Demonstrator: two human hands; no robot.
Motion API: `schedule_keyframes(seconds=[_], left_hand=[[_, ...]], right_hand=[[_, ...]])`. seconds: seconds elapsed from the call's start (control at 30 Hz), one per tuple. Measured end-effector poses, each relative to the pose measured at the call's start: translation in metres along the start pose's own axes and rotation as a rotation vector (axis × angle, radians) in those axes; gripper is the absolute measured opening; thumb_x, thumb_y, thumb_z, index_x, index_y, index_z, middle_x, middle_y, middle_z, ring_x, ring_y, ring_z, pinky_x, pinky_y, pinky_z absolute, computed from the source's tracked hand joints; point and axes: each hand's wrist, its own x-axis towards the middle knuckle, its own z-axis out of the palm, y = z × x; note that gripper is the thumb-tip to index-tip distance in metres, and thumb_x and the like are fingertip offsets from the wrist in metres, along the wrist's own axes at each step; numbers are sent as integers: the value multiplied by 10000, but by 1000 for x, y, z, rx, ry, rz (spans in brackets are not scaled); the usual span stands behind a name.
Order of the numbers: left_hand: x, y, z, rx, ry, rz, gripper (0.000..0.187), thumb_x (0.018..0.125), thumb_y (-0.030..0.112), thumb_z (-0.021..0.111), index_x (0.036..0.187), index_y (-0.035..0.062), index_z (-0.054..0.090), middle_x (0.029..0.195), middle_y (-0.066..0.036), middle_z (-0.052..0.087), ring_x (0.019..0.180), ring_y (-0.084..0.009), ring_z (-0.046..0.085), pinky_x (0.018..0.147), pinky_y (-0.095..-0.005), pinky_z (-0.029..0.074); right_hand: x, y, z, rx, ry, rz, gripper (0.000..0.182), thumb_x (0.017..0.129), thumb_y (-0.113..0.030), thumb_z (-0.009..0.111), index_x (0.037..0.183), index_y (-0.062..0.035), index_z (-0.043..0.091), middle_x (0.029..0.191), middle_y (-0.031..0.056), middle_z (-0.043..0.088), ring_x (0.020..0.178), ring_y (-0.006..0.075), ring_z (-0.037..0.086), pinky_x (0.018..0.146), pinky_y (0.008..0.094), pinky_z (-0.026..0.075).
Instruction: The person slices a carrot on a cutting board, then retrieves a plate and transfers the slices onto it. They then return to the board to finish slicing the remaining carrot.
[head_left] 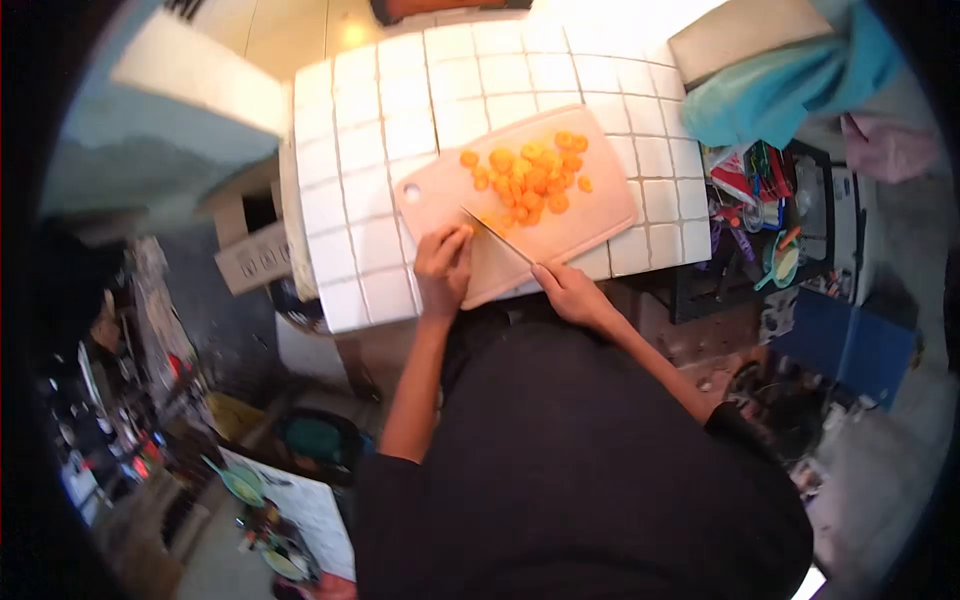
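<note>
You wear a plain black top that fills the lower view, loose and unmarked. Its sleeves end well behind your hands, near the elbows, so both forearms run out bare. Your left hand point(443, 262) and right hand point(568, 292) are bare too: no gloves, rings, watch or bands show on either.

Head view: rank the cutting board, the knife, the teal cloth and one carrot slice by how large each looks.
1. Cutting board
2. Teal cloth, somewhat smaller, though partly cut off at the frame edge, so unsure
3. Knife, held by the right hand
4. One carrot slice, smallest
</note>
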Motion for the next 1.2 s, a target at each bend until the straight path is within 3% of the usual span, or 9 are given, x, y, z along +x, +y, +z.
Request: schedule_keyframes(seconds=[0.07, 0.1, 0.17, 0.27, 0.4, 0.57, 0.7, 0.8, 1.2], left_hand=[[2, 1, 1, -23, -15, -22, 145, 866, 12, 785, 1008, 1, 754, 1001, -137, 714, 887, -275, 690, 764, -368, 571], [4, 1, 1, -38, -29, -55, 131, 881, 29, 789, 1008, 5, 764, 1003, -135, 719, 875, -239, 702, 735, -346, 585], [10, -4, 1, -47, -85, -24, 122, 884, 30, 787, 1001, 4, 763, 997, -131, 719, 871, -226, 703, 721, -335, 586], [26, -4, -1, -83, -154, -15, 108, 883, 31, 787, 984, 5, 762, 982, -127, 727, 872, -221, 707, 726, -326, 584], [41, -19, -8, -125, -246, 103, 161, 852, 37, 794, 1007, 7, 765, 991, -124, 754, 896, -272, 700, 821, -364, 560], [51, -32, -7, -169, -301, 156, 139, 843, 51, 807, 978, 20, 786, 992, -111, 764, 902, -263, 704, 831, -361, 555], [50, -40, -4, -184, -319, 114, 160, 843, 74, 814, 993, 22, 795, 989, -110, 763, 906, -261, 702, 836, -353, 553], [51, -44, -2, -230, -310, 130, 174, 844, 80, 814, 1006, 20, 797, 995, -110, 761, 915, -257, 699, 837, -349, 552], [55, -37, -6, -306, -343, 28, 137, 834, 64, 818, 961, 22, 791, 971, -96, 760, 898, -247, 689, 804, -349, 546]], right_hand=[[5, 15, 7, 234, -125, 29, 509, 1086, -438, 461, 961, 20, 642, 841, 238, 683, 867, 378, 690, 792, 475, 510], [10, 17, 8, 261, -75, 24, 509, 1086, -438, 461, 961, 20, 642, 841, 238, 683, 867, 378, 690, 792, 475, 510], [14, 22, 5, 342, -218, 61, 535, 1091, -458, 452, 935, 23, 629, 770, 163, 634, 784, 273, 632, 767, 406, 500], [10, 16, 6, 416, -97, 58, 534, 1090, -468, 456, 929, 13, 621, 773, 129, 603, 772, 238, 585, 767, 377, 495], [4, 17, 17, 461, -38, 13, 530, 1087, -471, 465, 947, 16, 624, 825, 140, 630, 801, 243, 600, 779, 386, 495], [15, -3, 20, 433, 52, 18, 514, 1082, -455, 482, 961, 18, 642, 847, 150, 659, 835, 262, 636, 795, 396, 504], [13, -28, 26, 353, 207, 29, 475, 1069, -419, 503, 1018, 28, 657, 954, 241, 691, 906, 388, 667, 813, 443, 508], [3, -44, 43, 432, 209, 120, 453, 1065, -403, 512, 1069, 26, 658, 1011, 263, 695, 969, 430, 665, 841, 461, 508], [-33, -67, 96, 515, 357, 242, 420, 1069, -392, 525, 1077, 13, 640, 941, 254, 700, 952, 455, 675, 792, 474, 514]])
